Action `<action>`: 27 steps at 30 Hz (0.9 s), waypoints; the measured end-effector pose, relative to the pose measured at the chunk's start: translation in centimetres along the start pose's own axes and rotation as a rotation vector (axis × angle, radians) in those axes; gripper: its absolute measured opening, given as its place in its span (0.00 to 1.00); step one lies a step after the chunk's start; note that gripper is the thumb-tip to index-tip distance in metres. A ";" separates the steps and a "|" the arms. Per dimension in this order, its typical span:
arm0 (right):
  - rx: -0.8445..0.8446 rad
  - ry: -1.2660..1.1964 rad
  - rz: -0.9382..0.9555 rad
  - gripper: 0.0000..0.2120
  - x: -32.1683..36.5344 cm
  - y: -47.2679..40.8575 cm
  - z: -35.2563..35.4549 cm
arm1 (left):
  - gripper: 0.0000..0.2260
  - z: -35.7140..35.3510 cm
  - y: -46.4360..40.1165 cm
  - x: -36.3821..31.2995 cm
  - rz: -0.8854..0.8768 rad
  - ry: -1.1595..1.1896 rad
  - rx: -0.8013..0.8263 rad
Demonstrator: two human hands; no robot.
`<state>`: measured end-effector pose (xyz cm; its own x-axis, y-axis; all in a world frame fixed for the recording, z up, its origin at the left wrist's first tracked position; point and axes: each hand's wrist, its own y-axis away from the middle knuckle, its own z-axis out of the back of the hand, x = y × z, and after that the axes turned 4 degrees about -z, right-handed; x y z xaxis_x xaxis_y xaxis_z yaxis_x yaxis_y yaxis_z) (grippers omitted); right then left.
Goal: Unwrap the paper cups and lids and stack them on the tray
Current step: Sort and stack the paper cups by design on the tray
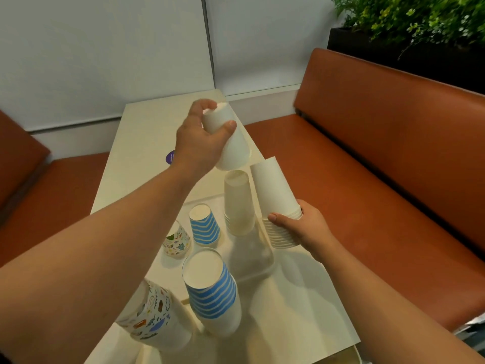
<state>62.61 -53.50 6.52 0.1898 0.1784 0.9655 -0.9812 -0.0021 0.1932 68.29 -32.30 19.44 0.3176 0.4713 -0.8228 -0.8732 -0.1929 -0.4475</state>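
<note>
While the left hand [202, 143] gripped an upside-down white cup [229, 139], the standing white stack [238, 203] sat directly below; the right hand [301, 229] clasped another stack [278, 203].

No text can be read. A round purple sticker [170, 156] on the far surface [141, 132] bears white lettering. It is too small to read.

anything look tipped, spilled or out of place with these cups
Nothing spilled or fallen. The standing stacks sit upside down and upright. Only the white stack gripped by the right hand leans, since it is hand-held.
</note>
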 end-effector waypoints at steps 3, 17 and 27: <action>-0.015 -0.034 -0.019 0.21 0.0 0.0 0.0 | 0.16 -0.9 1.2 1.6 0.013 -0.127 0.102; 0.166 -0.142 0.106 0.36 4.1 0.2 -1.1 | 0.31 -2.5 3.4 0.6 0.186 0.146 0.319; 0.026 0.073 0.178 0.32 3.1 -0.4 -1.2 | 0.10 -2.5 2.3 0.1 0.123 0.148 0.066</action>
<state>63.53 -51.74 9.25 0.0096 0.2441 0.9697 -0.9976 -0.0647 0.0262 67.25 -34.89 17.45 0.2537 0.3154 -0.9144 -0.9295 -0.1821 -0.3207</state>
